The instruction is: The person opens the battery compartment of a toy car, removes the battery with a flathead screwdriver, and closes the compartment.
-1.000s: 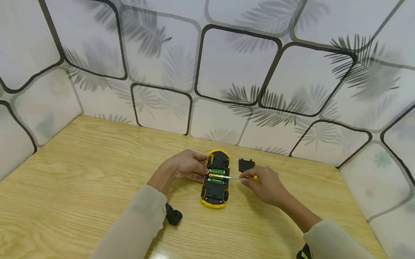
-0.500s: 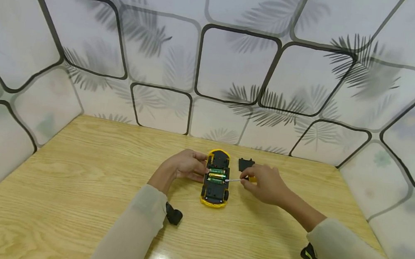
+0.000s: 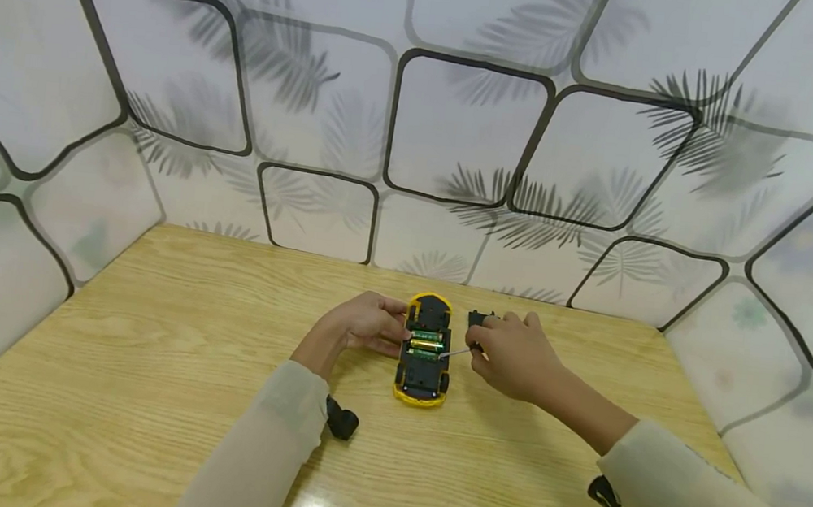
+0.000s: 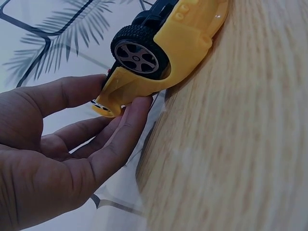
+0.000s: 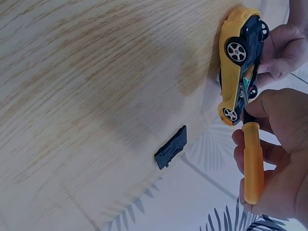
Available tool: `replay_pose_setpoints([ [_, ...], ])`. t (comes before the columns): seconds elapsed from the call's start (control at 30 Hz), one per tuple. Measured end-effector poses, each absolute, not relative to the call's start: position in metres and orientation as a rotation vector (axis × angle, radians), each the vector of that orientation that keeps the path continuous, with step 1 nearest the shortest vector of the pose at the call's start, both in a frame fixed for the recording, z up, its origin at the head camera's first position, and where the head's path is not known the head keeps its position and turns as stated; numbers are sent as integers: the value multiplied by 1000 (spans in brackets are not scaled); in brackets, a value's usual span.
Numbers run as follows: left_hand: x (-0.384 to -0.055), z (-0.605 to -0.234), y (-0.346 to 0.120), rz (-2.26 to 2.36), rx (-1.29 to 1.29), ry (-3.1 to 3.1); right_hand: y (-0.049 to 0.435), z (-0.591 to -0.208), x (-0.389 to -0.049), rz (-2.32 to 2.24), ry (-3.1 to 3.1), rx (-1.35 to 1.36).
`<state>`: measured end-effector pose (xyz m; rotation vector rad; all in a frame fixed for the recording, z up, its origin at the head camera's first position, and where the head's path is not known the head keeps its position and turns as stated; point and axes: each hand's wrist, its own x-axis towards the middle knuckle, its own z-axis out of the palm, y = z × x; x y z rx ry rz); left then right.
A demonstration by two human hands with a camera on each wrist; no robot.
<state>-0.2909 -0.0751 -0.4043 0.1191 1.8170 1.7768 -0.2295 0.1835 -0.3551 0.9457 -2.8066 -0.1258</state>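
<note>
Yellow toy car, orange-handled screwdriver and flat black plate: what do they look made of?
Yellow toy car: probably plastic, smooth and faintly shiny; treaded black tyre, rubber or soft plastic. Orange-handled screwdriver: smooth, evenly coloured handle, likely plastic; thin silvery shaft, seemingly metal. Flat black plate: likely matt plastic; tabs look moulded.

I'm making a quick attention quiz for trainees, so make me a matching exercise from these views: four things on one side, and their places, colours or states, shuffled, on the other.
Things
1. toy car
2. screwdriver
3. black cover
4. batteries

Places, colours or states
A. lying loose on the table
B. side by side, mostly green
C. wheels up, held by the left hand
D. orange-handled, gripped in the right hand

Pairs: 1-C, 2-D, 3-A, 4-B
</note>
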Motion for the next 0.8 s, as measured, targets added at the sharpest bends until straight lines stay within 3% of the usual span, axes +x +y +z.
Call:
replay_pose_setpoints([
  [0.8, -289, -404, -74, 1772, 108, 1848, 144, -331, -228, -487, -2869, 867],
])
